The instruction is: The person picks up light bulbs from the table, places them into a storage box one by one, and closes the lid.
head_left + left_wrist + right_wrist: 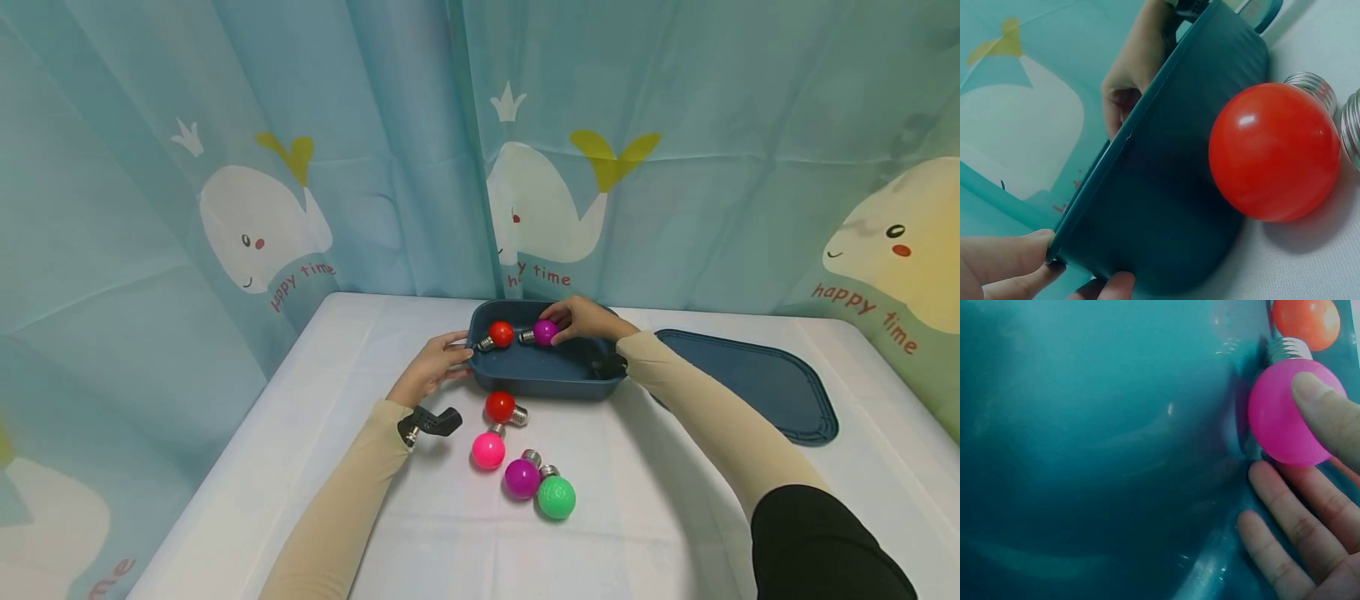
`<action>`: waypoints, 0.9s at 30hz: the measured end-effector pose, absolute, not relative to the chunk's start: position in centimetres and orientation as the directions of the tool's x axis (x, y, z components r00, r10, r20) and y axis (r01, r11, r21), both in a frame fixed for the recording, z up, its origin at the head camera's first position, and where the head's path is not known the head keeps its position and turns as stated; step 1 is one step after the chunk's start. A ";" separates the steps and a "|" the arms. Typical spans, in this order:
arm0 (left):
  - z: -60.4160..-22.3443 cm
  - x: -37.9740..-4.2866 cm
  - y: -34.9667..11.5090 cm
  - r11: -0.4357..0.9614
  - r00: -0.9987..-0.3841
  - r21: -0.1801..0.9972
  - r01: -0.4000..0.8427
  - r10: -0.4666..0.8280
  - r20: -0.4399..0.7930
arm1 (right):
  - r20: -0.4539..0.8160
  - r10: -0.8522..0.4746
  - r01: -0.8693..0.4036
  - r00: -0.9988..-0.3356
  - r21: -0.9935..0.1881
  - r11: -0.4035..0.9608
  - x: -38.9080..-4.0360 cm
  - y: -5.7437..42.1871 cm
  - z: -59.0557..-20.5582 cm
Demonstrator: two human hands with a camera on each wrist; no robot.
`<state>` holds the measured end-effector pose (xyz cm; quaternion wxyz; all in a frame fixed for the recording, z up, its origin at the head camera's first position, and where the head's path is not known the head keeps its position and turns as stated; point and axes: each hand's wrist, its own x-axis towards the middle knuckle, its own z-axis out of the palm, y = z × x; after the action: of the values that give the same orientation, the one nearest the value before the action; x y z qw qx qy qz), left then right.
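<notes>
In the head view my right hand (pixel 581 318) reaches into a dark blue tub (pixel 540 387) and pinches a purple light bulb (pixel 546 332). The right wrist view shows my thumb (pixel 1319 406) on that bulb's globe (pixel 1279 419), its metal base pointing away. Beside it in the tub lies a red bulb (pixel 501 334). My left hand (pixel 438 364) touches the tub's left end, its fingertips (pixel 1041 240) against the rim and outer wall. In front of the tub lie another red bulb (pixel 499 407), a pink bulb (pixel 488 451), a second purple bulb (pixel 522 479) and a green bulb (pixel 557 497).
A flat dark blue lid (pixel 757 379) lies right of the tub, partly under my right forearm. The white table (pixel 420 517) meets a printed curtain (pixel 405 150) at the back and sides. Each wrist wears a black camera mount.
</notes>
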<state>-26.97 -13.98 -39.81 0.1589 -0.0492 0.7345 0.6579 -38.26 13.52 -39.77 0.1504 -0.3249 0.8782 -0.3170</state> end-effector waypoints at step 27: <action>-39.5 -26.9 -14.0 0.131 -0.943 0.949 -0.287 0.137 -0.304 | -0.025 -0.668 -0.545 -0.744 -0.555 0.628 -34.0 15.9 -32.5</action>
<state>-26.90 -14.00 -39.52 0.1613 -0.0508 0.7344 0.6573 -34.02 15.92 -32.54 0.1148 -0.3390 0.8948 -0.2669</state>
